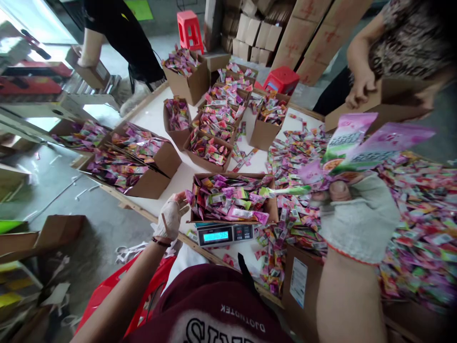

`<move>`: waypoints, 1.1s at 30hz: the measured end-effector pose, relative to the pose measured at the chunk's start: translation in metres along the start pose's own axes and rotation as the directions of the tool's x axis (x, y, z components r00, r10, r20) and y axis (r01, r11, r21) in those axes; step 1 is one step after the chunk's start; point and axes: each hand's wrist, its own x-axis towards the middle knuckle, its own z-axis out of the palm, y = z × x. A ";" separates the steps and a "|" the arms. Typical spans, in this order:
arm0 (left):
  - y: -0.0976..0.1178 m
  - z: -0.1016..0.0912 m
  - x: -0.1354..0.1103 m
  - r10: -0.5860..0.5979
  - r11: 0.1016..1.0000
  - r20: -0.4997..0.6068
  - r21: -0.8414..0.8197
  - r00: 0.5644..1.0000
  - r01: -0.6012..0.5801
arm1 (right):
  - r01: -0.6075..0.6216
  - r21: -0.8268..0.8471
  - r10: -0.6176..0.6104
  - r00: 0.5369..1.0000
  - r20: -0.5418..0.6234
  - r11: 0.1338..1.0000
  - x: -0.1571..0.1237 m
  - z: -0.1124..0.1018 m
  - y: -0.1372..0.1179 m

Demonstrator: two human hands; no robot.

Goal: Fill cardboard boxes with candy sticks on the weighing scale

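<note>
My right hand (357,209), in a white cotton glove with bare fingertips, is closed around a few purple-and-green snack packets (374,143). They fan out above the pile on the right. My left hand (170,216), gloved the same way, is at the left end of a cardboard box (233,222), its fingers apart and stretched toward the corner. I cannot tell whether the fingertips touch it. That box is filled with purple packets (228,197) and sits on a digital scale (224,235), whose blue display is lit but blurred.
Loose packets (424,224) are heaped across the table's right side. Filled boxes (153,166) stand left and at the back. A person at the back right holds an open box (385,102); another works at the far left. Red stools (189,31) stand behind the table.
</note>
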 end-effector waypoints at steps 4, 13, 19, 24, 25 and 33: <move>0.003 0.005 -0.005 -0.006 1.000 0.015 -0.001 1.000 0.006 | 0.031 -0.030 -0.032 0.999 -0.036 0.999 0.002 -0.008 -0.004; 0.008 0.018 -0.017 -0.006 0.997 0.049 0.077 0.999 0.003 | -0.237 0.061 0.226 0.963 0.148 0.970 -0.018 0.016 0.019; 0.005 0.012 -0.012 0.022 0.998 0.040 0.052 0.999 -0.024 | -0.298 0.169 0.280 0.952 0.121 0.940 -0.011 0.015 0.019; -0.002 -0.003 -0.001 0.019 0.999 0.008 0.026 1.000 -0.019 | -0.197 0.008 0.197 0.978 -0.071 0.980 0.007 -0.038 0.014; -0.003 -0.005 0.000 0.017 1.000 0.006 0.018 1.000 -0.017 | -0.179 -0.154 0.162 0.979 -0.121 0.972 0.009 -0.052 0.017; 0.000 0.005 -0.002 0.010 0.999 0.026 0.049 1.000 -0.011 | 0.111 -0.700 -0.106 0.993 0.050 0.706 -0.007 -0.068 0.029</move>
